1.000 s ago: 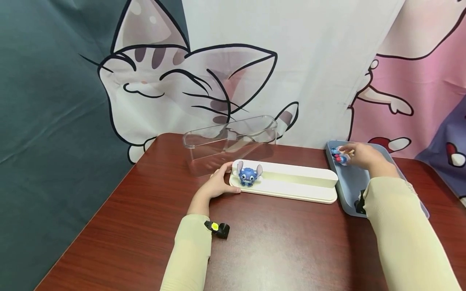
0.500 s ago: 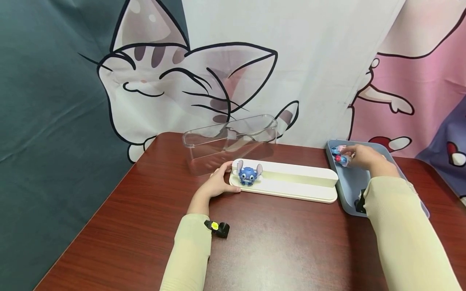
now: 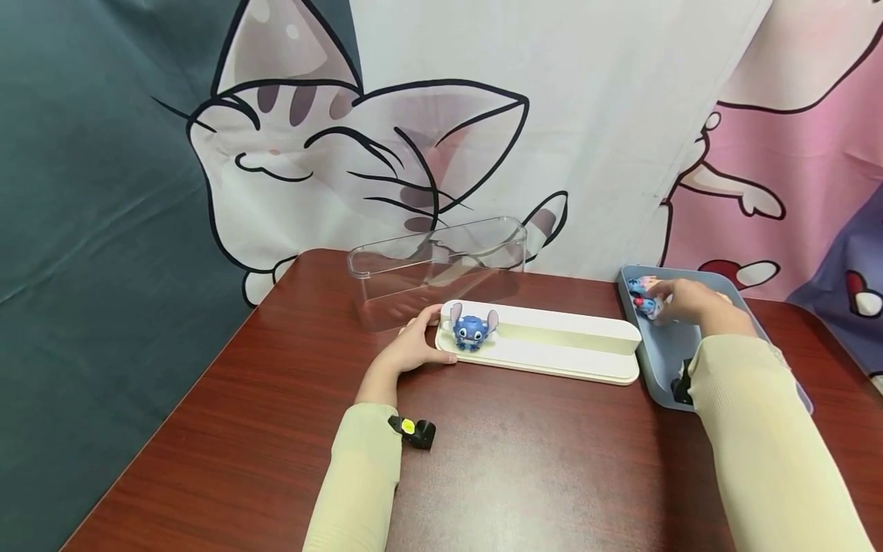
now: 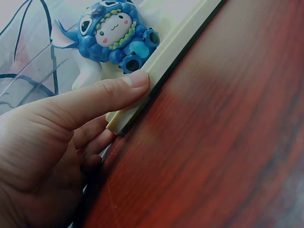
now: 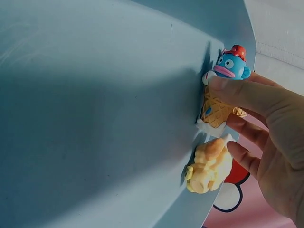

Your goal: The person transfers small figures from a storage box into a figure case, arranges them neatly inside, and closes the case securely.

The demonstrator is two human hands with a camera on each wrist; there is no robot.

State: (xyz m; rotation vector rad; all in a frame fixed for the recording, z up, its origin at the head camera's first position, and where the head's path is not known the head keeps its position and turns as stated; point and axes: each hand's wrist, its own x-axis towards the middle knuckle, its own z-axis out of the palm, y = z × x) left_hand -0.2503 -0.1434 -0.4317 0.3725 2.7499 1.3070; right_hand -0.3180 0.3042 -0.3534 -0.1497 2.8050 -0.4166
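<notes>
My left hand (image 3: 408, 351) grips the left end of a long cream display base (image 3: 552, 349), thumb on its front edge and fingers behind. On that end of the base sits a blue big-eared figurine (image 3: 471, 331); the left wrist view shows a small white face in its hood. At the right, my right hand (image 3: 690, 300) reaches into a blue-grey tray (image 3: 669, 356). Its thumb and fingers pinch a figurine (image 5: 217, 107) with a blue head, red top and waffle-cone body. A pale yellow figurine (image 5: 209, 166) lies beside it, close to the fingertips.
Behind the base, a clear plastic cover (image 3: 438, 272) stands on the dark red wooden table (image 3: 524, 460). A curtain with cartoon cats (image 3: 290, 176) hangs along the table's back edge. The tray adjoins the base's right end.
My right hand has shifted slightly in the tray, and the figurines at its fingers show a little differently. The left hand, base and big-eared figurine stay in place.
</notes>
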